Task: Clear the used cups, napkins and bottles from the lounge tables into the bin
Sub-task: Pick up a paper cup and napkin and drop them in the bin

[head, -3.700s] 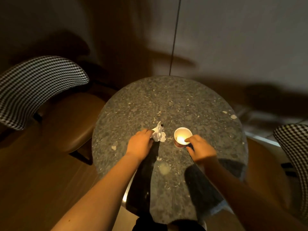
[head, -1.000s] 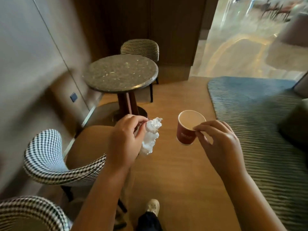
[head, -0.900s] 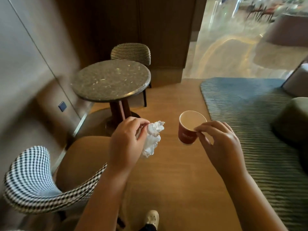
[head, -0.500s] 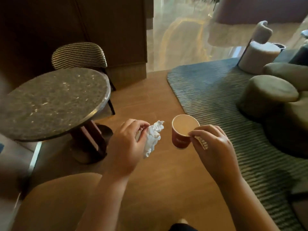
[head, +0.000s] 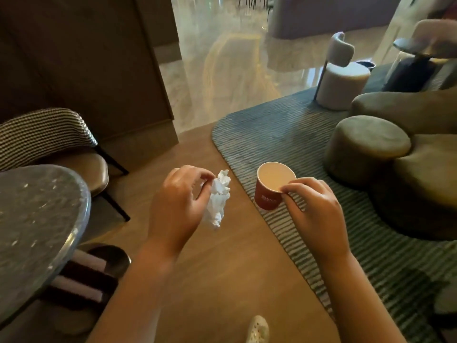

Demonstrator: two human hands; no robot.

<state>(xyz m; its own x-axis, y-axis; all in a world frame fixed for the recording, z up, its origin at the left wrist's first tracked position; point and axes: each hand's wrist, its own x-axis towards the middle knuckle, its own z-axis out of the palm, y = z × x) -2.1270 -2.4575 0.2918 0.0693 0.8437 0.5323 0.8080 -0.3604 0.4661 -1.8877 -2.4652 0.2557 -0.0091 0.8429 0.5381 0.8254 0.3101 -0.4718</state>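
Observation:
My left hand [head: 176,201] pinches a crumpled white napkin [head: 218,199], which hangs from the fingertips above the wooden floor. My right hand [head: 314,211] grips a small red paper cup [head: 270,186] by its rim between thumb and fingers. The cup is upright and its pale inside shows. Both hands are held out in front of me at about the same height, a short gap apart. No bin is in view.
A round stone-topped table [head: 37,219] stands at the left with a checked chair [head: 49,137] behind it. A striped blue-green rug [head: 284,134] covers the floor at right, with olive poufs [head: 368,147], a pale stool [head: 341,80] and a dark side table [head: 420,53] beyond.
I lifted the napkin and cup off a table and turned to the right. The stone table slid to the left edge, and the rug and poufs came closer.

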